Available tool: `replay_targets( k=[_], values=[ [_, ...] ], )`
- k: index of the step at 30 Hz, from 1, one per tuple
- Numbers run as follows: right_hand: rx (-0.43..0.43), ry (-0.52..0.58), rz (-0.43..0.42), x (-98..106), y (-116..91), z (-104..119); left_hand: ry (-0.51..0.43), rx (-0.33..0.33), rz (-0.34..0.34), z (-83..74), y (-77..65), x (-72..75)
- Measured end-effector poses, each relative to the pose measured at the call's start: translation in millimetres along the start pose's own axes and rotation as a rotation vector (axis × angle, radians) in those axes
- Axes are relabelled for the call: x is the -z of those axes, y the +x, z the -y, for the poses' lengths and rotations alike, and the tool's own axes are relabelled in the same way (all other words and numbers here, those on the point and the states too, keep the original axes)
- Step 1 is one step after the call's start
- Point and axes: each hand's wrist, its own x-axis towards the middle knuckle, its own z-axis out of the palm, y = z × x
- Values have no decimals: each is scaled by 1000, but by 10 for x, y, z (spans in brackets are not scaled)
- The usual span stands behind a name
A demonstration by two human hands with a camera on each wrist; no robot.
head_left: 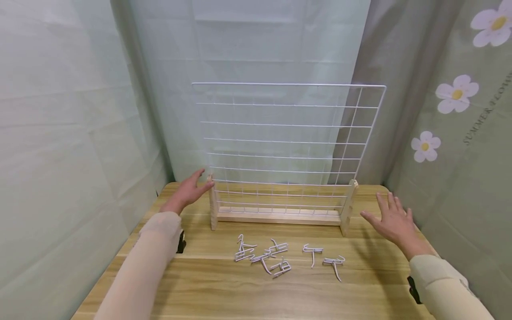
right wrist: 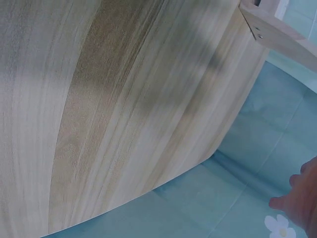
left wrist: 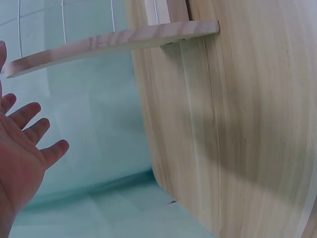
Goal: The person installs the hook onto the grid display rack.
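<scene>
A white wire grid panel [head_left: 288, 84] stands upright in a wooden base [head_left: 278, 218] with a short post at each end. My left hand [head_left: 188, 192] is at the left post [head_left: 214, 209], fingers spread and thumb overlapping its top in the head view. In the left wrist view, the fingers [left wrist: 37, 130] are apart and the palm shows nothing held. To the right of the right post [head_left: 349, 209], my right hand [head_left: 394, 222] is spread over the table, apart from the rack. Several white wire hooks [head_left: 313, 250] lie in front of the base.
The hooks lie partly in a cluster [head_left: 262, 256] left of centre, with two apart toward the right. Pale green curtains [head_left: 72, 133] close in the wood-grain table [head_left: 224, 298] at the back and sides. The right curtain carries white flowers [head_left: 425, 146].
</scene>
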Motion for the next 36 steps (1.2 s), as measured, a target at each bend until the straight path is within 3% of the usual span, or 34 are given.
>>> replay_targets(
  k=[15, 36],
  values=[
    [26, 44, -6, -66, -81, 15, -179, 11, -6, -41, 51, -24],
    [68, 45, 9, -180, -236, 111, -288, 21, 1, -33, 85, -65]
  ],
)
